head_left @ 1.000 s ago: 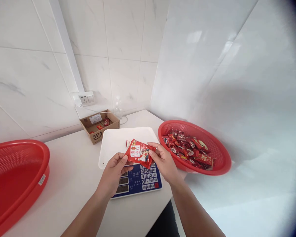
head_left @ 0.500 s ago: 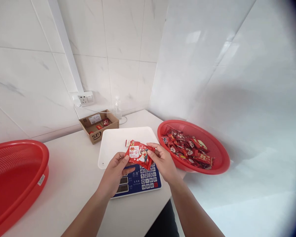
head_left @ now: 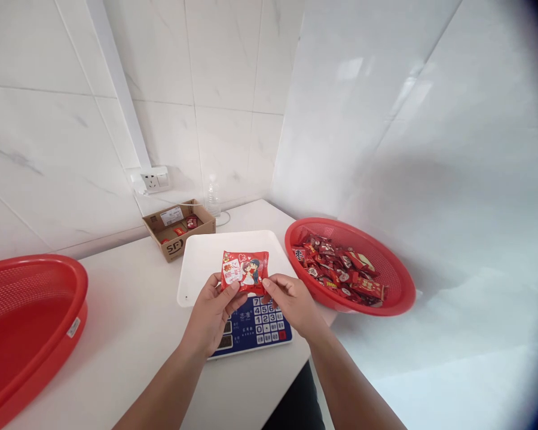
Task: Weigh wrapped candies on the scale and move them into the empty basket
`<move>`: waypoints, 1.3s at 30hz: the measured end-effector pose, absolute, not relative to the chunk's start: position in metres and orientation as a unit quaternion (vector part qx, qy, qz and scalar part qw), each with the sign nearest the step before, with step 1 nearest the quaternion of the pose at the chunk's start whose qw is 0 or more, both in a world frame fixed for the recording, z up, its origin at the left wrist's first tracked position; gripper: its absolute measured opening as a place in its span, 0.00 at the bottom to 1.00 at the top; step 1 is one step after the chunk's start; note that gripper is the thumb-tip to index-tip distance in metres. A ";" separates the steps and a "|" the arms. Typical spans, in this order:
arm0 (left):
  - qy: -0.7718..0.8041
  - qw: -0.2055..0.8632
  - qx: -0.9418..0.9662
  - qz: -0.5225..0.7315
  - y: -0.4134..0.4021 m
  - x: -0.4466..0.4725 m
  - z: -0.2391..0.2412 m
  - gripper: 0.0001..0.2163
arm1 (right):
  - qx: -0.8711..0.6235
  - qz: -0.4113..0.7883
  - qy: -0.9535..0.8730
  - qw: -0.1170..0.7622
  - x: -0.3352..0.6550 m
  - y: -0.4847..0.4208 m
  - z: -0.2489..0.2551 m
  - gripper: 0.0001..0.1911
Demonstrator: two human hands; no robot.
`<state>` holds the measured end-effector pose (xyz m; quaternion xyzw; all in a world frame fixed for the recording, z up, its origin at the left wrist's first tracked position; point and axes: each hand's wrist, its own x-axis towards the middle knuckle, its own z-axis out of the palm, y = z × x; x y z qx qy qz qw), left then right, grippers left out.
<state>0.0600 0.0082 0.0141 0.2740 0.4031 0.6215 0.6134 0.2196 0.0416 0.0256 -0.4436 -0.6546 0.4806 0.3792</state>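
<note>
Between my two hands is a red snack packet (head_left: 251, 269) with a cartoon couple and white lettering on its front. My left hand (head_left: 213, 310) pinches its lower left edge, thumb on the front. The lower right corner is gripped by my right hand (head_left: 291, 301), again with the thumb in front. Both hands hold the packet above a digital scale with a white pan (head_left: 201, 254) and a blue keypad panel (head_left: 246, 328). The packet hides part of the pan, and my left hand covers some of the displays.
To the right, a red plastic basket (head_left: 401, 286) holds many small red packets (head_left: 336, 269). Another red basket (head_left: 67, 286) stands at the left. Behind the scale are a cardboard box (head_left: 177, 248) with a few packets inside, a clear bottle (head_left: 213, 197) and a wall socket (head_left: 155, 179).
The packet has turned from tilted to nearly level, its front facing me more squarely. My right hand has moved slightly down to its lower corner. The small item on the pan is now hidden.
</note>
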 end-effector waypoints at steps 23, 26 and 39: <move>0.409 0.613 0.282 0.614 0.005 0.060 0.015 0.14 | -0.445 0.451 -0.676 0.376 0.220 0.041 0.025 0.17; 0.413 0.611 0.283 0.613 0.004 0.059 0.015 0.14 | -0.447 0.454 -0.674 0.374 0.221 0.041 0.024 0.17; 0.420 0.605 0.283 0.614 0.005 0.059 0.015 0.16 | -0.451 0.446 -0.679 0.369 0.222 0.043 0.022 0.17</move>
